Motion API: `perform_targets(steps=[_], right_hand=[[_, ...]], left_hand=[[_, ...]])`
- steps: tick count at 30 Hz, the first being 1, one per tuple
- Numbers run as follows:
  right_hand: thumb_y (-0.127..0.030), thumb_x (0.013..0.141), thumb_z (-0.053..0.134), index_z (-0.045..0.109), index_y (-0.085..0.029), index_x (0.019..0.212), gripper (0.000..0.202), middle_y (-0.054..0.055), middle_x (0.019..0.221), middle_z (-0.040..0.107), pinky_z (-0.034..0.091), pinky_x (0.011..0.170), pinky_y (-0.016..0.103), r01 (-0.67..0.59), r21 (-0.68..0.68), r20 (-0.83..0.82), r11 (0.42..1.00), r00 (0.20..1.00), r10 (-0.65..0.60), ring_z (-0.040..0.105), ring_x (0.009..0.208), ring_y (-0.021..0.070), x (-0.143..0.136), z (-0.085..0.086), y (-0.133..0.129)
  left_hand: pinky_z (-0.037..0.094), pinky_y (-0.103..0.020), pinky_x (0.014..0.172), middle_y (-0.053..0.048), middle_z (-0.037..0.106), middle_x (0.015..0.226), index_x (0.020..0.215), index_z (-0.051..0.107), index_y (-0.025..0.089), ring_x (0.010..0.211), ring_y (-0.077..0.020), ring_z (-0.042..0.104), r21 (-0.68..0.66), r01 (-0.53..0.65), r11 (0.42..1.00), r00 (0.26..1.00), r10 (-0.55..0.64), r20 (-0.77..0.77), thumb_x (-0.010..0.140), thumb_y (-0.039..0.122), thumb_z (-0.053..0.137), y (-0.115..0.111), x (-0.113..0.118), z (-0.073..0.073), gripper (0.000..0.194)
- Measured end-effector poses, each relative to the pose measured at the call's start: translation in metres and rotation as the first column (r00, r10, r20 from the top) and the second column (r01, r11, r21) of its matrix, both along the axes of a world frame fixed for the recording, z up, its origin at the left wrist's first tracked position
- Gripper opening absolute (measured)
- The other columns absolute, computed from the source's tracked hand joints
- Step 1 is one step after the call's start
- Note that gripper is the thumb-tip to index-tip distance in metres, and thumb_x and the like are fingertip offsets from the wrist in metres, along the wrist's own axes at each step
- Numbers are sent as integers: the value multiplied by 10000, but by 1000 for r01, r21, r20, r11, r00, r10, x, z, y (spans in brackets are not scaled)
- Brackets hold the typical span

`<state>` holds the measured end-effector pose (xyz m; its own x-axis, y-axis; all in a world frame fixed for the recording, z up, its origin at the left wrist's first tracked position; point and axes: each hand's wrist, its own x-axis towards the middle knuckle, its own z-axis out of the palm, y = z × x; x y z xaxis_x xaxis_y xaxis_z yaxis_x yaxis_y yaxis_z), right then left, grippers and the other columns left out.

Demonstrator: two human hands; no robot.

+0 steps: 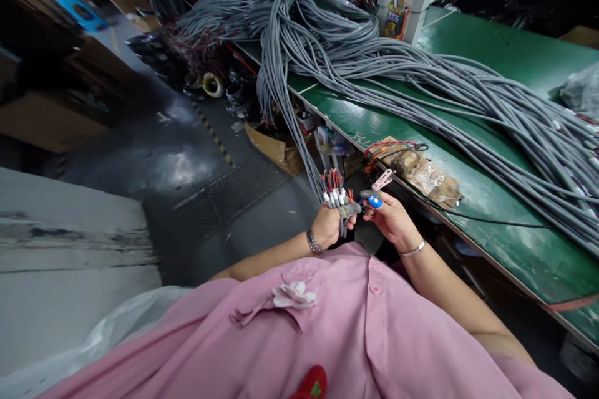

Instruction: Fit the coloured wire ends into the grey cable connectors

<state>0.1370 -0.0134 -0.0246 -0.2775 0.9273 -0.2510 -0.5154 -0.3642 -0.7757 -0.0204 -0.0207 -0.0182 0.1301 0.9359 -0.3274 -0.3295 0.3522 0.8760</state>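
Note:
My left hand (328,224) is closed around several grey cables (306,159) whose stripped ends stick up in front of me. White collars ring the cable ends, and thin coloured wires (333,179) fan out above them. A grey wrapping covers my left thumb, which lies across the cables. Close beside it, my right hand (395,221) pinches thin wires between thumb and forefinger. A blue covering (375,201) sits on that thumb and a grey one on a finger. Just beyond the right hand is a pink clip (384,179); whether it touches the fingers I cannot tell.
A long bundle of grey cables (402,65) runs over the green table (528,262) to my right. Near its edge lies a taped cardboard piece (430,181) with wires. A cardboard box (274,149) stands below. A grey cabinet (75,230) is at left.

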Motion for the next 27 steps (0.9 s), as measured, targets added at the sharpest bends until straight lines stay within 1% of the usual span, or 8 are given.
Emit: perform_targets(steps=[5,9,11,17,21,24,27], right_hand=[[-332,694,760,709,-199,880,234,17,847,670,532,621,272,-23,19,-16,1000,1000,23,519,598,84,4,3,-1],[-280,668,790,718,-208,886,241,-8,787,660,516,593,249,-3,61,88,998,996,-3,517,561,70,3,3,-3],[-280,671,792,719,-208,892,243,-14,765,652,511,584,246,8,79,116,997,993,-17,516,551,68,1,2,-3],[-310,681,785,709,-204,853,216,-28,691,612,510,594,261,23,96,128,995,991,-35,500,549,75,0,3,-4],[-294,704,769,697,-200,823,168,-39,664,590,500,597,245,9,97,104,995,994,-19,493,549,68,-1,1,-4],[-282,719,758,685,-200,812,144,-42,666,589,496,585,230,-10,85,83,996,997,3,499,550,65,-2,-2,-5],[-285,727,755,686,-201,845,161,-27,721,619,499,582,230,-28,117,89,993,996,18,528,569,73,-2,-4,-6]], left_hand=[[365,-207,371,17,563,482,654,612,137,374,-76,463,-5,4,1000,1000,-4,4,600,355,757,0,-1,1,267],[353,-205,369,16,559,475,631,610,134,367,-73,459,25,25,999,1000,-25,-2,631,360,747,-1,-1,1,264],[347,-206,370,15,555,470,622,605,134,364,-73,457,34,39,999,999,-39,0,637,364,748,-2,-1,1,271],[345,-209,373,11,558,472,618,603,134,361,-73,454,36,76,996,997,-76,-12,645,373,745,-2,-2,2,279],[347,-207,361,12,561,476,631,602,133,360,-77,456,25,99,995,995,-99,1,644,365,743,-2,-3,2,272],[347,-203,353,9,563,479,630,595,131,366,-79,461,24,114,993,993,-115,27,643,356,742,-2,-4,2,269],[340,-199,349,14,561,475,632,589,131,363,-77,457,32,104,994,994,-105,43,634,337,750,-1,-4,3,262]])
